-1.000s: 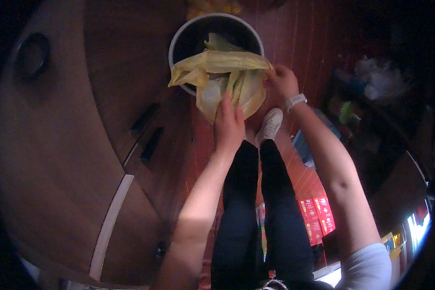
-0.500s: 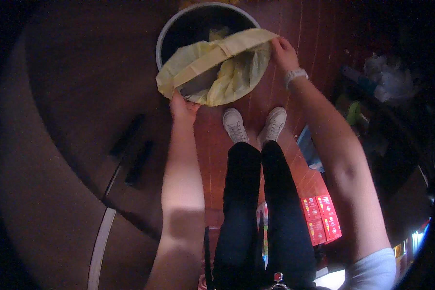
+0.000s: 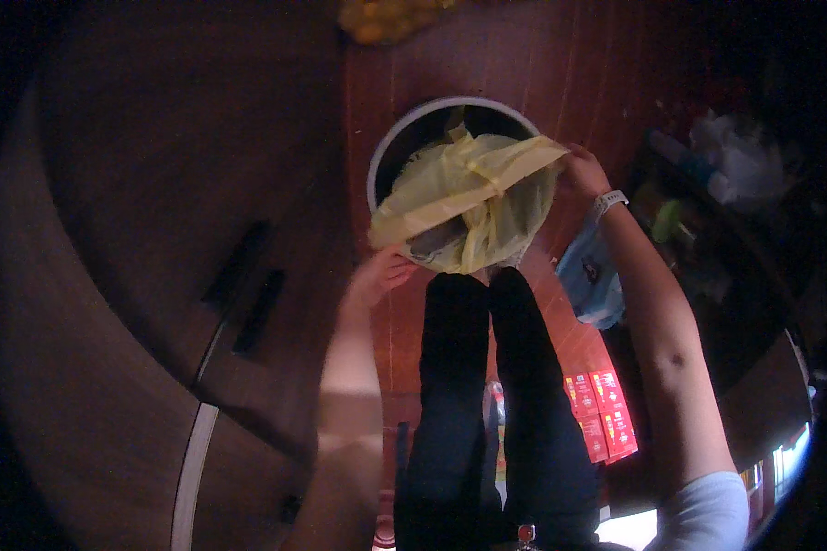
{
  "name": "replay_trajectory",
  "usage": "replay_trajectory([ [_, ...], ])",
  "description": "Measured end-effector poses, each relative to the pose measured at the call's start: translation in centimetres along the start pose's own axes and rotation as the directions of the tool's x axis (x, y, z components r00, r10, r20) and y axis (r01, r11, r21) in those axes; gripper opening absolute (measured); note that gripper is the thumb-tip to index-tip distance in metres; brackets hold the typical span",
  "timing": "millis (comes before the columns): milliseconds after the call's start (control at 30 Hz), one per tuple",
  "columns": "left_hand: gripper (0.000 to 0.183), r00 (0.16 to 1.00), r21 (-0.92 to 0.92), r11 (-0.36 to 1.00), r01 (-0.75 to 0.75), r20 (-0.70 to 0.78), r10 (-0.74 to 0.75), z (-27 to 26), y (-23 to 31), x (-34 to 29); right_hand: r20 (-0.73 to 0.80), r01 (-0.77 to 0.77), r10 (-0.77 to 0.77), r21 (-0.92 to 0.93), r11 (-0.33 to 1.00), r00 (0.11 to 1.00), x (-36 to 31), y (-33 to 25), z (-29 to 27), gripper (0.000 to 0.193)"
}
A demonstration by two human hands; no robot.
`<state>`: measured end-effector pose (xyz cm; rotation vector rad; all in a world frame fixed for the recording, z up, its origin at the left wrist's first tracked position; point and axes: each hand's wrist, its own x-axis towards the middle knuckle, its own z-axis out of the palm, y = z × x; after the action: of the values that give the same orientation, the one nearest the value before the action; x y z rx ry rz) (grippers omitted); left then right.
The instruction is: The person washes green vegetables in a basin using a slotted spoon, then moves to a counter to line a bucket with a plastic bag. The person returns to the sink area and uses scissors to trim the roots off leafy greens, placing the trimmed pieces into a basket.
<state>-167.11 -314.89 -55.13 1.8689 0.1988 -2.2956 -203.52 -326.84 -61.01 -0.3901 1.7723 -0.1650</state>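
A round dark bin with a pale rim (image 3: 402, 131) stands on the floor just beyond my legs. A yellow plastic bag (image 3: 510, 216) hangs over its near side, its folded top band slanting across the opening. My left hand (image 3: 383, 275) pinches the bag's edge at the near left, fingers curled against it. On the far right end of the band my right hand (image 3: 585, 173) is closed, a pale band round its wrist. Both hands hold the bag's mouth stretched between them. The inside of the bin is mostly dark or covered by the bag.
Dark cabinet doors with black handles (image 3: 259, 310) line the left. To the right lie a blue package (image 3: 590, 280), red boxes (image 3: 606, 413) and white plastic bags (image 3: 740, 161). A bag of orange round things (image 3: 386, 20) sits at the far edge on the reddish floor (image 3: 487, 64).
The bin and yellow bag have come nearer to me and a little right, both hands moving with them. My shoes are now covered. More of the orange things shows at the far edge.
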Motion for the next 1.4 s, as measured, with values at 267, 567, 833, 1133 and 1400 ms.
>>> replay_trajectory([
  [267,0.069,0.948,0.205,0.950,0.236,-0.265,-0.179,0.7,7.0,-2.5,0.157,0.457,-0.430,-0.261,0.850,0.889,-1.3,-5.7,0.3,0.037],
  [567,0.058,0.424,0.568,0.763,-0.310,-0.635,0.645,3.3,9.8,-0.3,0.088,0.545,-0.552,-0.344,0.765,0.829,-3.7,-10.1,5.7,0.034],
  [833,0.076,0.918,0.539,0.830,0.145,-0.387,0.091,2.8,14.2,-1.5,0.197,0.377,-0.404,-0.817,0.436,0.894,-2.9,-12.6,6.1,0.043],
  [1133,0.070,0.890,0.311,0.950,-0.023,-0.427,0.161,2.8,11.3,1.9,0.045,0.187,-0.185,-0.031,0.982,0.982,0.0,-4.3,5.4,0.053],
  [1400,0.055,0.745,0.386,0.731,-0.562,-0.148,0.651,8.9,0.9,-11.0,-0.472,0.522,-0.585,-0.273,0.808,0.660,-33.2,4.8,-6.2,0.034],
])
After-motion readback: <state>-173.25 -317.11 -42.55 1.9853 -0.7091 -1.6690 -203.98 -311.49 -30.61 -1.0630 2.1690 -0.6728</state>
